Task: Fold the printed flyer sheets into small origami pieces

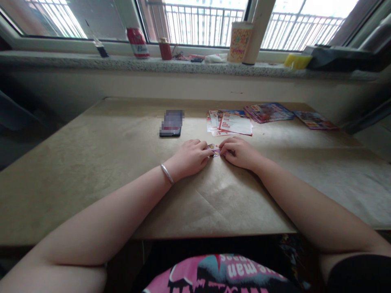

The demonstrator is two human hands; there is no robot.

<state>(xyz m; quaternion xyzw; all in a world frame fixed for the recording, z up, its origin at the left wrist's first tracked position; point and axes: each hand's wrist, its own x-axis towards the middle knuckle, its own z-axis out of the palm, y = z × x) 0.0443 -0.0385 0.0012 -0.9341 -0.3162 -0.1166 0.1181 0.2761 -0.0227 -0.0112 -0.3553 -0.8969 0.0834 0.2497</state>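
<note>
Between my two hands lies a small printed paper piece (215, 150), coloured white, purple and yellow, close to the tabletop. My left hand (192, 158), with a silver bangle (167, 173) at the wrist, has its fingers closed on the piece's left end. The fingers of my right hand (240, 152) are curled and pinch the right end. Much of the piece is hidden by my fingers, so I cannot make out how it is folded. Just beyond my hands, several printed sheets (236, 123) lie in a loose overlapping pile.
A phone (172, 123) lies beyond my left hand. Stacks of colourful printed booklets (269, 112) and cards (314, 120) rest at the back right of the table (91, 162). On the windowsill (116, 63) stand a red can (137, 42), a red bottle (165, 49) and a patterned cup (240, 42).
</note>
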